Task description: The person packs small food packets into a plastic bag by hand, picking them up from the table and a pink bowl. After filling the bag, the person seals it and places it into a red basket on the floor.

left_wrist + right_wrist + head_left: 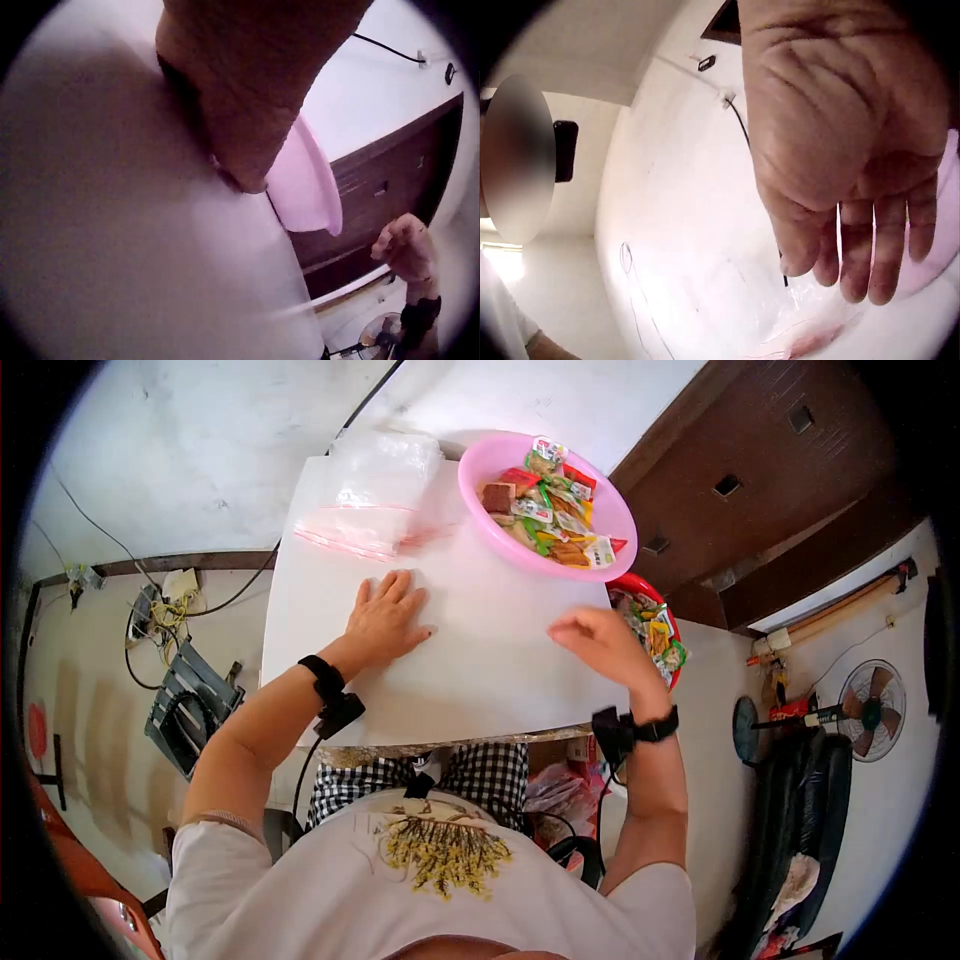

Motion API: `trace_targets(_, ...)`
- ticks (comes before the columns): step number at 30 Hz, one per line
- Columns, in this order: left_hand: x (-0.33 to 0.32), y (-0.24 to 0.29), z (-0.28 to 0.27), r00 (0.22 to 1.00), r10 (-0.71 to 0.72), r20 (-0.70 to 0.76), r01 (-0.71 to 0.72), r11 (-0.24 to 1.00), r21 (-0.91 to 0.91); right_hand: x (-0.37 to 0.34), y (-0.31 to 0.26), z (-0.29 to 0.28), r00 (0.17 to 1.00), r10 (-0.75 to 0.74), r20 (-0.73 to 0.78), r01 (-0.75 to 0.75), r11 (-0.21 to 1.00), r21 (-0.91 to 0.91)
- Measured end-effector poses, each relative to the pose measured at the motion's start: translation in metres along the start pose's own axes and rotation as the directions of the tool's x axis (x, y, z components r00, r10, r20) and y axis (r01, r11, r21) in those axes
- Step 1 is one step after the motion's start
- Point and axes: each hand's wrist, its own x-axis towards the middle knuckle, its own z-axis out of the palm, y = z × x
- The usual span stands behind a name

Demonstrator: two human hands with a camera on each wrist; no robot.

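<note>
Across the middle of the room stretches the smooth white tabletop (470,675), and both hands are working room here! At its far right corner sits the round pink plastic basin (471,498), rim jutting over the edge, and to its left lies the stack of clear plastic bags with red-striped edges (375,485). Just past the right edge, partly hidden, is the round red basin (652,590). Now the hands: the left hand (385,622) presses flat on the tabletop, fingers straight and spread, gripping nothing, tips just short of the bags' red stripes. The right hand (605,645) is up above the right edge, fingers loosely bent, nothing in them, near the pink basin's front rim but apart from it. White surface runs between the hands and back to the near edge. And the smallest: colourful sealed food packets (545,510) heaped inside the pink basin!
</note>
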Motion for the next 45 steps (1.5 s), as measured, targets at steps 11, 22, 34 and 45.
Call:
trace_targets(11, 0.001, 0.001, 0.005, 0.979, 0.011, -0.201, -0.013, 1.000, -0.007, 0.180, 0.079, -0.061, 0.942, 0.223, -0.252, -0.234, 0.972, -0.015)
trace_targets(22, 0.001, -0.002, 0.008, 0.979, -0.028, -0.203, 0.017, 0.998, -0.060, 0.261, 0.119, -0.047, 0.761, 0.579, -0.294, -0.544, 0.816, 0.197)
trace_targets(34, 0.001, -0.004, 0.007, 0.973, -0.020, -0.230, 0.003, 0.997, -0.076, 0.225, 0.118, -0.053, 0.887, 0.419, -0.193, -0.203, 0.730, 0.652)
trace_targets(45, -0.003, 0.002, -0.002, 0.982, -0.030, -0.187, 0.017, 0.997, -0.071, 0.096, 0.021, -0.010, 0.918, 0.307, -0.252, -0.077, 0.759, 0.647)
